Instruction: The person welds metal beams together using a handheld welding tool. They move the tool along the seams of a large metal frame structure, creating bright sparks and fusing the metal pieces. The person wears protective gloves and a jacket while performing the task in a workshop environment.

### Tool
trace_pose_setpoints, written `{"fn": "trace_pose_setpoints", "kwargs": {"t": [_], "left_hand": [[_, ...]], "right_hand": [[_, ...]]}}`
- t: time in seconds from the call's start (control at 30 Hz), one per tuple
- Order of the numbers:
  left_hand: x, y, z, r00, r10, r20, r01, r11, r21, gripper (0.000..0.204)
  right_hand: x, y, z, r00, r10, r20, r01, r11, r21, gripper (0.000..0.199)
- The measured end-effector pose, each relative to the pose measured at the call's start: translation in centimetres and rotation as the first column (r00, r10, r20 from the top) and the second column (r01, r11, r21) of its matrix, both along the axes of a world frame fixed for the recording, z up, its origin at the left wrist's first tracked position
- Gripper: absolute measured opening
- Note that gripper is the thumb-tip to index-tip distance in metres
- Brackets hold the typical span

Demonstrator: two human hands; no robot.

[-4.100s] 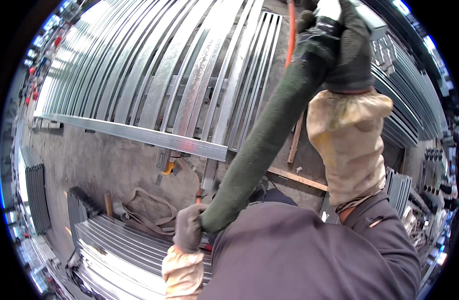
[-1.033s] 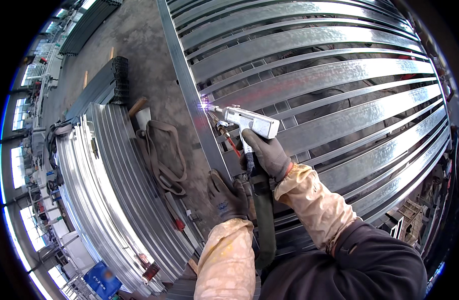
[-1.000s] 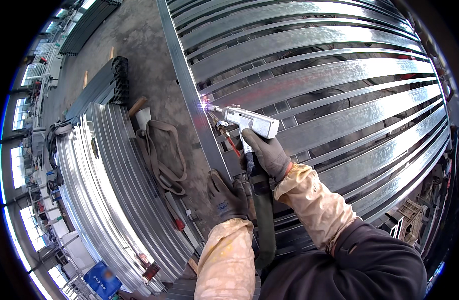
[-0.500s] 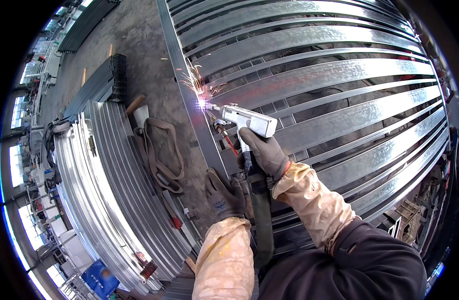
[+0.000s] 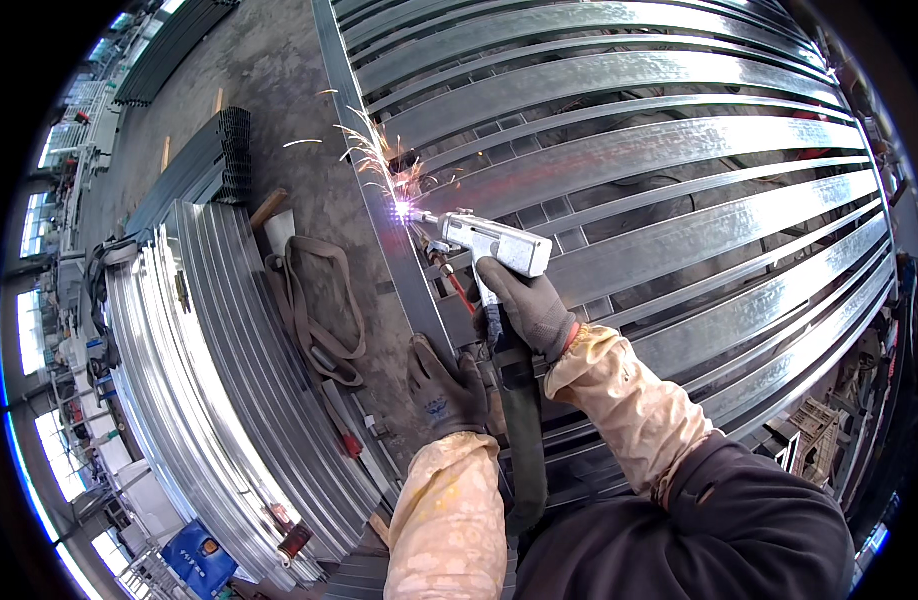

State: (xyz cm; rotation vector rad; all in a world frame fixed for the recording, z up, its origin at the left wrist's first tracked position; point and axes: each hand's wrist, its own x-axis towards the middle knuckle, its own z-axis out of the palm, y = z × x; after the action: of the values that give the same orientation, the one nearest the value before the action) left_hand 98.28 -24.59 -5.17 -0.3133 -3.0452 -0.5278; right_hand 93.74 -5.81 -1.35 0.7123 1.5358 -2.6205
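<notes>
My right hand (image 5: 527, 305), in a dark work glove, is closed round the grip of a white and silver handheld welding gun (image 5: 494, 243). Its nozzle points left at the steel side rail (image 5: 387, 215) of a large frame, where a violet-white glow throws orange sparks (image 5: 374, 150) upward. A red hose and metal fitting (image 5: 441, 258) show under the gun, and a dark sleeved cable (image 5: 524, 430) hangs from its grip. Lower down, my gloved left hand (image 5: 444, 390) rests over the near end of that rail, thumb and fingers apart on either side of it.
Flat steel slats (image 5: 669, 150) run rightward from the rail, with gaps between them. Left of the frame lie a looped grey strap (image 5: 354, 300) and a stack of long shiny metal profiles (image 5: 249, 370). Darker profiles (image 5: 214, 160) are piled beyond. A blue bag (image 5: 199, 560) lies at lower left.
The sparks spray higher and wider from the rail. Both hands and the welding gun stay nearly in the same place.
</notes>
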Motion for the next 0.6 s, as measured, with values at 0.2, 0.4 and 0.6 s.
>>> {"fn": "trace_pose_setpoints", "kwargs": {"t": [0.2, 0.4, 0.6], "left_hand": [[0.0, 0.2, 0.5, 1.0, 0.007, 0.01, -0.007, 1.0, -0.02, 0.078], [0.1, 0.0, 0.1, 1.0, -0.006, -0.019, 0.005, 1.0, -0.015, 0.079], [0.1, 0.0, -0.3, 1.0, 0.001, -0.025, 0.0, 1.0, 0.024, 0.079]], "right_hand": [[0.3, -0.4, 0.1, 0.999, -0.006, 0.034, 0.007, 1.0, -0.024, 0.03], [0.6, -0.4, 1.2, 0.999, 0.009, 0.038, -0.005, 0.997, -0.083, 0.029], [0.7, -0.5, 1.2, 1.0, 0.014, 0.006, -0.014, 0.999, -0.041, 0.028]]}}
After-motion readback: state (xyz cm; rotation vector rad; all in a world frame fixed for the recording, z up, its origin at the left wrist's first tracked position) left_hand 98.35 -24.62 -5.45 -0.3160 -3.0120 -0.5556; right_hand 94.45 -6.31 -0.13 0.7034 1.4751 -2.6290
